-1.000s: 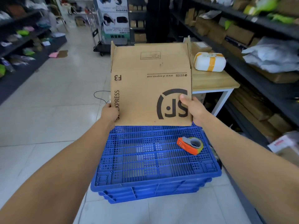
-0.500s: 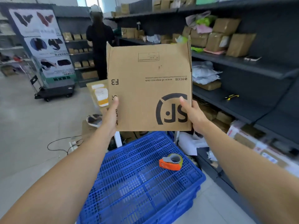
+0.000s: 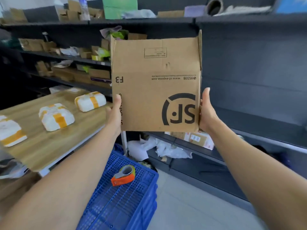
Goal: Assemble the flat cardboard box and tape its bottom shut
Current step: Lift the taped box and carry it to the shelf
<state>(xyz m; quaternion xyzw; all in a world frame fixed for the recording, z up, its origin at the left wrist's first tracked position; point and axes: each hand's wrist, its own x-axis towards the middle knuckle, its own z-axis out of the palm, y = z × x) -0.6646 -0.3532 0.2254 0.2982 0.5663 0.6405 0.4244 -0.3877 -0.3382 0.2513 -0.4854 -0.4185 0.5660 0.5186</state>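
Note:
I hold a brown cardboard box [image 3: 154,90] upright at chest height, still folded flat, its SF logo and print upside down. My left hand [image 3: 115,113] grips its lower left edge, thumb on the front face. My right hand [image 3: 206,112] grips its lower right edge, with the thumb along the edge. An orange tape dispenser [image 3: 123,175] with a roll of tape lies on a blue plastic crate [image 3: 126,205] below the box, touched by neither hand.
A wooden table [image 3: 41,146] on the left carries several white parcels banded with yellow tape [image 3: 56,117]. Dark shelving [image 3: 249,80] with cardboard parcels runs behind and to the right. Crumpled white paper [image 3: 166,148] lies on the lowest shelf.
My view has swung to the right, from the aisle to the shelving. The box stays upright in both hands, and my right hand has slid out to the box's right edge.

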